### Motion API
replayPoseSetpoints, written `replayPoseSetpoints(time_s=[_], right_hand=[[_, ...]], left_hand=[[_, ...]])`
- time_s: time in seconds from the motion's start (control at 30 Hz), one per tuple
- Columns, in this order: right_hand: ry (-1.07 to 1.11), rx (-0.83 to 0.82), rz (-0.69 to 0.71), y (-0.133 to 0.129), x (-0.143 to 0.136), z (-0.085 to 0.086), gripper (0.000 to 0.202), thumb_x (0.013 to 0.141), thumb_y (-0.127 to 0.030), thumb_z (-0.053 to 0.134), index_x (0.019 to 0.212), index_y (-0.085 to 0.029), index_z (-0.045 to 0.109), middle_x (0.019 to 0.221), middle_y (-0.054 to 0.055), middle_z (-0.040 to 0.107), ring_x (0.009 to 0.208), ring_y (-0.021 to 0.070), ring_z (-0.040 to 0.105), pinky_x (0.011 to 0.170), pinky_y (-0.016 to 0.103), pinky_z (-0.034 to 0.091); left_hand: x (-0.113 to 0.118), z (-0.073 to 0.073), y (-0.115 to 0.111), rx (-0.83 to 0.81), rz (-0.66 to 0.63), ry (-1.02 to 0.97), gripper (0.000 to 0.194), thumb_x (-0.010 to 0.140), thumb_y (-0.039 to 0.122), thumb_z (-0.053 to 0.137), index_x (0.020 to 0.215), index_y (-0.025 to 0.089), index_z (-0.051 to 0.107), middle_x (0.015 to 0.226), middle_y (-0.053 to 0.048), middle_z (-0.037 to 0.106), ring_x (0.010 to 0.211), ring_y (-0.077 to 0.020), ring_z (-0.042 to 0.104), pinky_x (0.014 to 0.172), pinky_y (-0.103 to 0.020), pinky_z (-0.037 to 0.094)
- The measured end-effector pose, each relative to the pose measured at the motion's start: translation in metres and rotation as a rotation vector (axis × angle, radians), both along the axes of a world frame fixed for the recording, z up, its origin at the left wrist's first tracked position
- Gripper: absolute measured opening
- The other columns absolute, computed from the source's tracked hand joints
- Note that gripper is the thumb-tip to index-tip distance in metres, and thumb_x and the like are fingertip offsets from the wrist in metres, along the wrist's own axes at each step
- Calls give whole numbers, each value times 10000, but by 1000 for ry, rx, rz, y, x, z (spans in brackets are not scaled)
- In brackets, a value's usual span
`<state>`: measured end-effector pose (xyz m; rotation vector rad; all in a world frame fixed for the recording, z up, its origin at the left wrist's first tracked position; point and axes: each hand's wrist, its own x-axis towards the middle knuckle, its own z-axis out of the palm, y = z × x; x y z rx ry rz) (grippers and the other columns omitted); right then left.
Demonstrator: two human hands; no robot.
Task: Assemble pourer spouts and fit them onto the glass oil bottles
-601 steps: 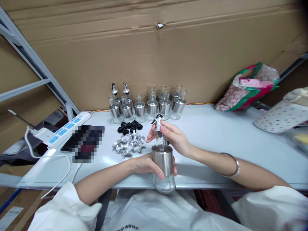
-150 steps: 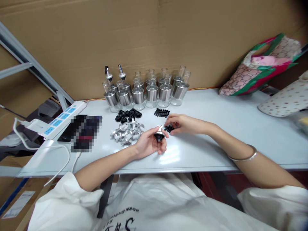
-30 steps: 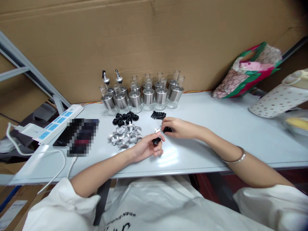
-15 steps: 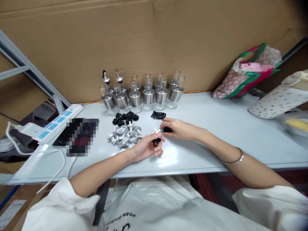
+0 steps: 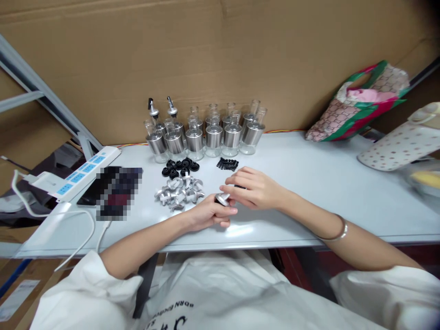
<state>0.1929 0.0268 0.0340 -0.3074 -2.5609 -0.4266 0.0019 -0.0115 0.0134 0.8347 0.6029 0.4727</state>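
Note:
My left hand [image 5: 208,213] is closed around a bottle pourer stopper [image 5: 222,199] with a silver cap and a black lower part. At the cap, my right hand [image 5: 256,189] has its fingers bent together; whatever they pinch is too small or hidden to name. Small black pieces [image 5: 239,186] show partly beneath the right hand. Beside the left wrist lies a pile of silver pourer caps [image 5: 180,192] with white stems. Behind that pile are black rubber stoppers [image 5: 180,167]. Slim black pieces [image 5: 227,164] lie in a row beyond the right hand.
Glass bottles with steel sleeves [image 5: 213,135] stand at the back, two with pourers on. To the left are a power strip [image 5: 84,172], a white cable [image 5: 91,224] and a blurred dark phone [image 5: 120,192]. A patterned bag [image 5: 343,110] and dotted flask [image 5: 395,142] are at right.
My right hand has moved left from the small black pieces to the stopper in my left hand. The stopper has turned, so its silver cap now faces up.

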Motion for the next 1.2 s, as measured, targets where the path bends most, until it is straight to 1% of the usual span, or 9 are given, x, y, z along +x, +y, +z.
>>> replayPoseSetpoints(time_s=[0.17, 0.27, 0.37, 0.43, 0.53, 0.63, 0.83, 1.03, 1.2], right_hand=[[-53, 120, 6, -4, 2, 3, 228, 954, -190, 342, 968, -218, 568, 864, 52, 649, 799, 161, 555, 707, 319, 399], [-81, 185, 19, -3, 4, 3, 231, 953, -226, 342, 944, -250, 571, 851, 38, 637, 790, 160, 541, 723, 328, 401], [-89, 185, 19, -1, 6, 2, 212, 948, -256, 359, 951, -264, 570, 850, 39, 632, 791, 166, 533, 723, 336, 404], [-101, 176, 2, 0, 7, 2, 220, 941, -231, 354, 947, -270, 570, 861, 38, 631, 794, 167, 529, 724, 337, 403], [-122, 178, -28, 0, 7, 4, 223, 938, -217, 357, 915, -276, 572, 868, 27, 629, 769, 161, 512, 733, 335, 393], [-103, 166, -8, -3, 4, 8, 225, 953, -241, 355, 887, -248, 570, 809, 30, 613, 745, 165, 491, 730, 334, 371], [-27, -21, -6, -9, -6, 15, 353, 990, -296, 288, 758, -194, 534, 648, 19, 528, 664, 167, 403, 692, 321, 316], [-41, -299, -49, -11, -4, 20, 437, 999, -351, 254, 667, -188, 487, 591, 11, 529, 609, 154, 387, 713, 330, 299], [-56, -498, -88, -12, -4, 25, 494, 998, -382, 222, 596, -189, 433, 518, -29, 422, 522, 125, 325, 710, 322, 298]], left_hand=[[-2, 5, -2, -23, -124, 24, 276, 645, 187, 718, 699, 170, 448, 408, 147, 236, 348, 0, 169, 441, -192, 331], [-4, 10, -2, -7, -219, 63, 233, 667, 219, 708, 755, 160, 500, 394, 146, 237, 343, -12, 194, 420, -189, 338], [-6, 14, 0, 90, -238, 97, 242, 714, 253, 669, 894, 126, 570, 394, 115, 371, 330, -34, 276, 436, -220, 415], [-7, 16, 1, 124, -278, 114, 255, 744, 288, 645, 919, 113, 584, 417, 68, 483, 317, -52, 338, 421, -227, 422], [-8, 17, 3, 119, -369, 135, 221, 762, 337, 633, 741, 126, 568, 406, 27, 522, 279, -64, 356, 356, -212, 363], [-8, 16, 4, 120, -391, 122, 331, 768, 336, 628, 549, 174, 441, 340, 49, 437, 250, -53, 286, 345, -219, 366], [-7, 13, 7, 23, -363, 121, 405, 739, 327, 640, 504, 191, 340, 339, 117, 235, 283, -23, 197, 402, -208, 389], [-6, 17, 5, 128, -261, 203, 458, 687, 355, 663, 483, 203, 281, 365, 119, 203, 323, -15, 193, 429, -216, 364], [-2, 26, 2, 191, -201, 291, 486, 622, 387, 702, 500, 207, 268, 383, 125, 209, 364, -13, 167, 427, -222, 339]])
